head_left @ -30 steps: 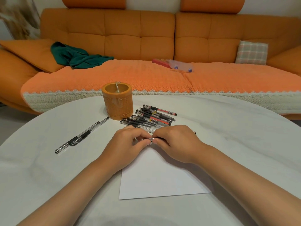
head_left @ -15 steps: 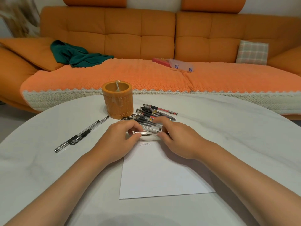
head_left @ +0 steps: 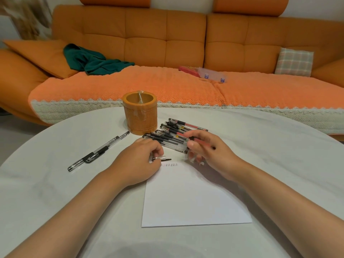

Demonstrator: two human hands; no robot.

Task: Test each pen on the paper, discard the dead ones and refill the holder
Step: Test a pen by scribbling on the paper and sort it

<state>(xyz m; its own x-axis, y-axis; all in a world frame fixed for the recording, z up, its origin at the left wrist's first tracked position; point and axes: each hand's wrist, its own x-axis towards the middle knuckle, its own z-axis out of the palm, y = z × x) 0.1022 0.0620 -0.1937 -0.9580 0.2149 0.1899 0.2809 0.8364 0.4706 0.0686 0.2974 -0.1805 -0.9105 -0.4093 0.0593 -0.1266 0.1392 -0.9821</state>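
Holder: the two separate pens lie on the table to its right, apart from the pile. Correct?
Not quite. The head view shows the two pens lying on the table to the left of the holder, apart from the pile, which is on the holder's right.

On the tabletop [head_left: 260, 146]: pen pile [head_left: 171, 135] just right of the holder [head_left: 139, 116], two pens [head_left: 96, 152] left, paper [head_left: 193, 202] before it.

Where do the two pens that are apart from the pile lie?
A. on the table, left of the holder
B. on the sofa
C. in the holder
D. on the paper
A: the two pens lie on the table, left of the holder, off the paper.
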